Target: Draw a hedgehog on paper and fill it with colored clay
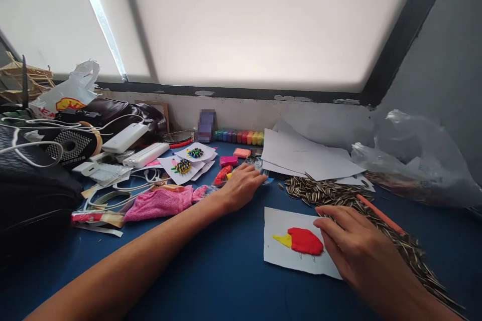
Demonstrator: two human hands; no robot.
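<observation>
Before me lies a white paper card (276,256) with a flattened red clay shape (306,241) and a yellow clay piece (282,239) joined to its left end. Thin pencil lines show under the red part. My right hand (356,246) is over the card's right edge, fingers loosely stretched and apart. My left hand (243,185) reaches forward, palm down, to small clay packs and crumpled clear plastic (254,160). Its thumb is out to the side; its fingertips are partly hidden. A red clay pack (223,175) is beside it, with pink (228,161) and coral (242,153) packs just beyond.
Striped sunflower seeds (320,190) spread along the right, with an orange stick (380,213) on them. White sheets (309,155) and a plastic bag (422,160) are behind. At left are seed-decorated cards (183,168), a pink cloth (160,203), cables, power banks (146,155) and a black bag (33,185).
</observation>
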